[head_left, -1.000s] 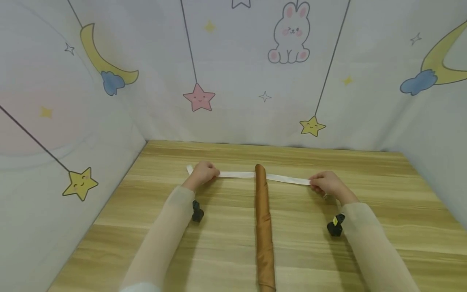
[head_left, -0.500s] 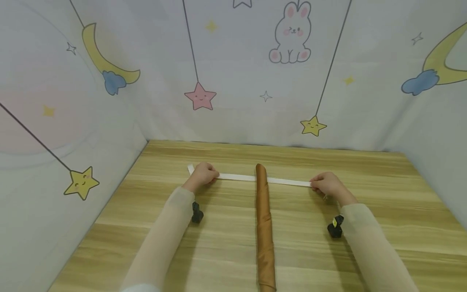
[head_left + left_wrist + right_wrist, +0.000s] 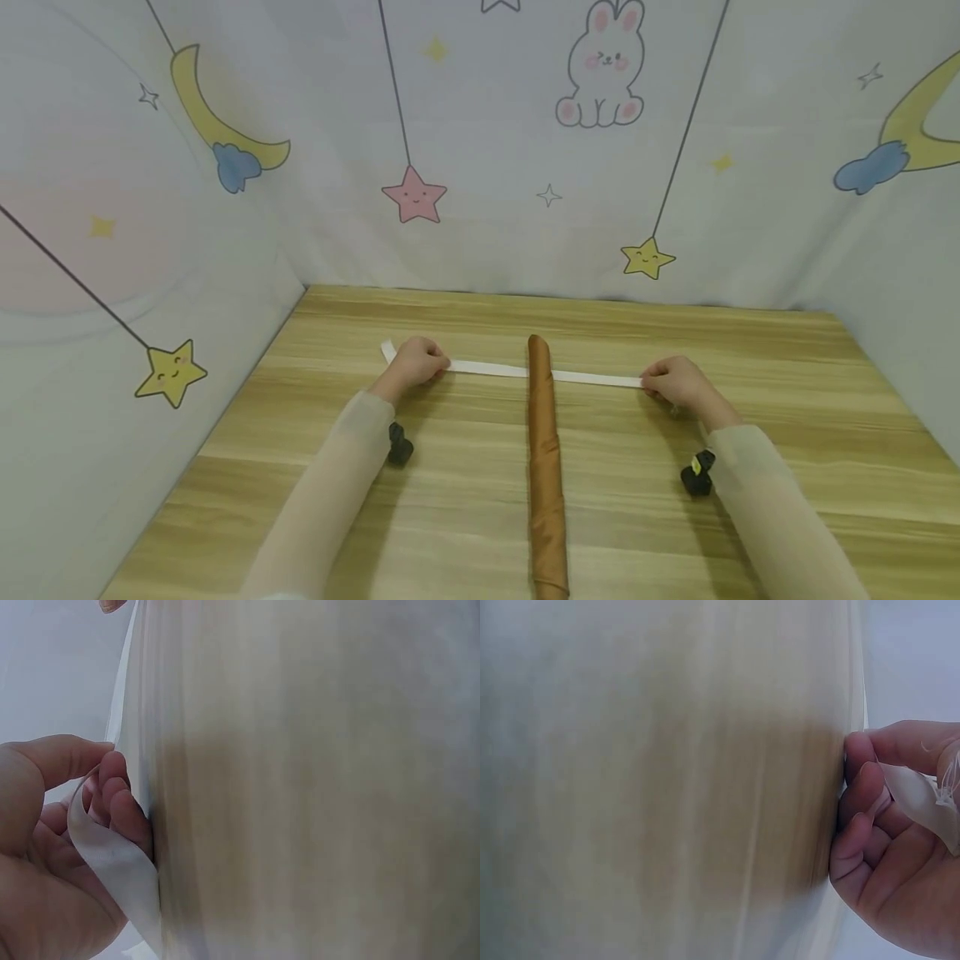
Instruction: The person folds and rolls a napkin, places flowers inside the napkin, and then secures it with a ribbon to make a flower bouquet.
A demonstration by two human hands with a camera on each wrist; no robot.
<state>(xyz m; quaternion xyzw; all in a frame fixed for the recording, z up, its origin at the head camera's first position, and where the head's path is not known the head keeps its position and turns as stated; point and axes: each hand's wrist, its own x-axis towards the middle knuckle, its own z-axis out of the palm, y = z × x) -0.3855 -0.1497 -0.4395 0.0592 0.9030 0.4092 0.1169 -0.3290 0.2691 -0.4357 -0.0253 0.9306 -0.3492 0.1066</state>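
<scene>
A white ribbon (image 3: 489, 368) stretches across the upper part of a long brown fabric roll (image 3: 546, 467), which hides the stretch where they cross. To the left of the roll, my left hand (image 3: 415, 364) pinches the ribbon between thumb and fingers. In the left wrist view the ribbon (image 3: 120, 866) curves down loosely from that pinch past the palm. My right hand (image 3: 680, 383) pinches the ribbon on the roll's right side. A frayed tail (image 3: 922, 796) of it lies across that palm in the right wrist view.
The roll lies lengthwise on a wood-grain table (image 3: 285, 333) and runs out of view at the bottom. Pale fabric walls (image 3: 480, 242) printed with stars, moons and a rabbit border the table. Small black devices (image 3: 697, 473) sit at both wrists.
Both hands have shifted slightly toward the person, and the ribbon between them now crosses the roll a little lower. Each hand keeps its pinch.
</scene>
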